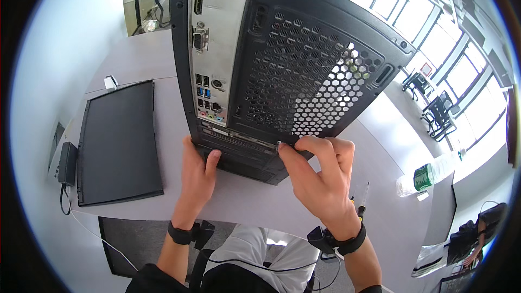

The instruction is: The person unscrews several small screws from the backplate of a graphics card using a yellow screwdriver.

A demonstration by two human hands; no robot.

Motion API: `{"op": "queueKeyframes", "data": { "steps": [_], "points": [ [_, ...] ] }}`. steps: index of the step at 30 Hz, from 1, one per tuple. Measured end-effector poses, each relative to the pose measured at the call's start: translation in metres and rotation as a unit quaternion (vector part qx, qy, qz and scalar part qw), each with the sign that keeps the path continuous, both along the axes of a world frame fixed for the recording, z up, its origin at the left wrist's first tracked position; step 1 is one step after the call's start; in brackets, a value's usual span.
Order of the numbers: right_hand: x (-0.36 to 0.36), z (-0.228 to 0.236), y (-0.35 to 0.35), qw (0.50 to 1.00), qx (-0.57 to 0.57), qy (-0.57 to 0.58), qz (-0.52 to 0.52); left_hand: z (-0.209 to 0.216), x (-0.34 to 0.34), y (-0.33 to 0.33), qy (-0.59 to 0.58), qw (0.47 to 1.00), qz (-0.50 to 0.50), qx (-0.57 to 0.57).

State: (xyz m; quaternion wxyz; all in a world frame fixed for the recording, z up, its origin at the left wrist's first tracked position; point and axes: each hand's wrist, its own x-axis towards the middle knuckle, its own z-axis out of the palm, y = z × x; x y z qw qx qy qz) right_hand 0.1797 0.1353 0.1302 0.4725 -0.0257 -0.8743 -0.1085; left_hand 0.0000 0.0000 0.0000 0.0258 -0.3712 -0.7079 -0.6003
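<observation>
A black computer case (230, 76) stands tilted on the table with its back panel toward me. That panel has a silver port plate, a honeycomb vent (309, 70) and expansion slots (239, 140) low down. My left hand (196, 182) grips the case's lower left edge; the thumb lies against the back and the other fingers are partly hidden. My right hand (323, 176) has its thumb and index finger pinched at the right end of the slots, on a small silver screw (279, 142) mostly covered by the fingertips. Its other fingers are curled.
A black side panel (119, 146) lies flat at the left, beside a black power strip (67, 164) with a cable. To the right are a screwdriver (363, 201) and a clear bottle with a green label (431, 173). Office chairs (438, 111) stand farther off by the windows.
</observation>
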Motion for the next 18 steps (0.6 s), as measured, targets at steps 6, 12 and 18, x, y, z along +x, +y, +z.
{"op": "queueKeyframes", "data": {
  "steps": [6,12,18],
  "points": [
    [0.007,0.015,0.007,0.999,0.025,-0.036,0.029,-0.001,0.002,0.002,-0.001,1.000,0.006,-0.003],
    [0.041,0.042,0.006,0.988,0.003,-0.152,0.040,0.000,0.002,0.000,0.000,1.000,0.000,-0.017],
    [0.103,0.037,0.017,0.968,-0.242,-0.067,-0.003,0.000,0.004,-0.001,-0.013,1.000,-0.007,0.000]
  ]
}}
